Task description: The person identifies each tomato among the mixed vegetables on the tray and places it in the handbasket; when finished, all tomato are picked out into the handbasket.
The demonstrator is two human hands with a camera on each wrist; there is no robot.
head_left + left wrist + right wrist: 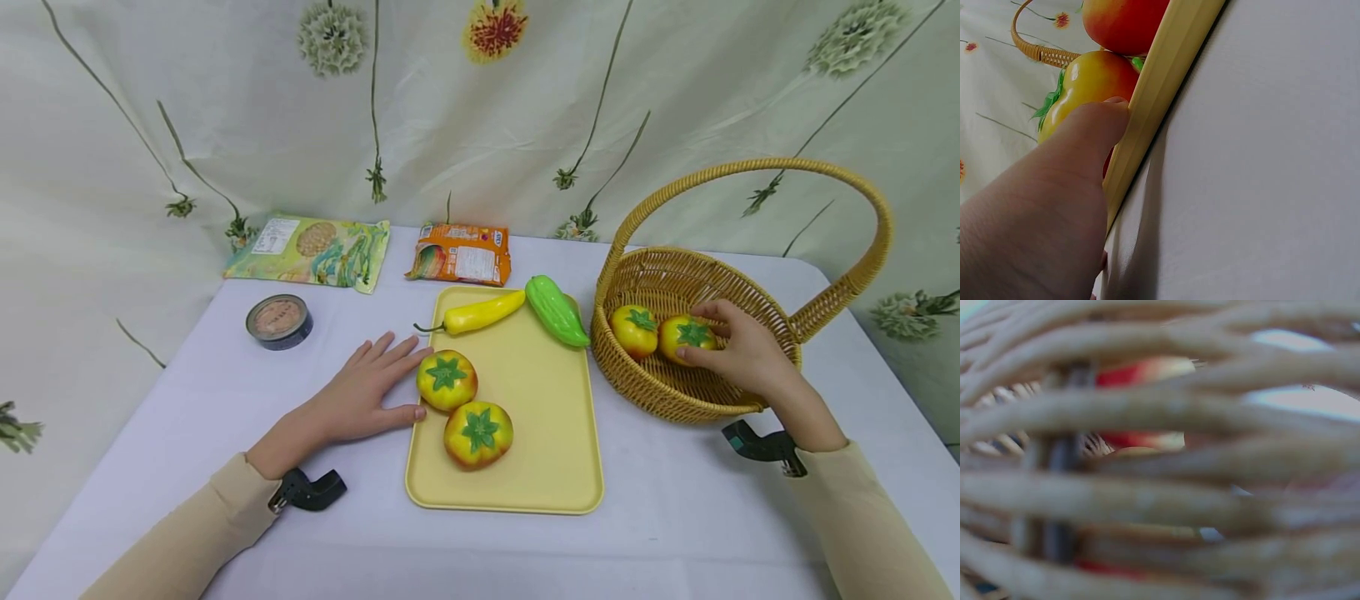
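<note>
My left hand (358, 396) lies with spread, straight fingers at the left edge of the yellow tray (547, 467), its thumb touching the rim. Close by on the tray are two yellow-orange persimmons (447, 379) with green leaf tops; one shows beyond the thumb (1113, 119) in the left wrist view. Inside the wicker basket (637, 392), my right hand (738, 346) grips a persimmon (684, 332) between thumb and fingers. Another persimmon (633, 330) sits beside it, to the left. Blurred basket weave (1147, 500) covers most of the right wrist view, hiding that hand.
A yellow pepper (480, 314) and a green pepper (557, 310) lie at the tray's far end. Behind are a green snack bag (315, 250) and an orange packet (461, 252). A round can (279, 322) stands left. The basket's tall handle (757, 164) arches over it.
</note>
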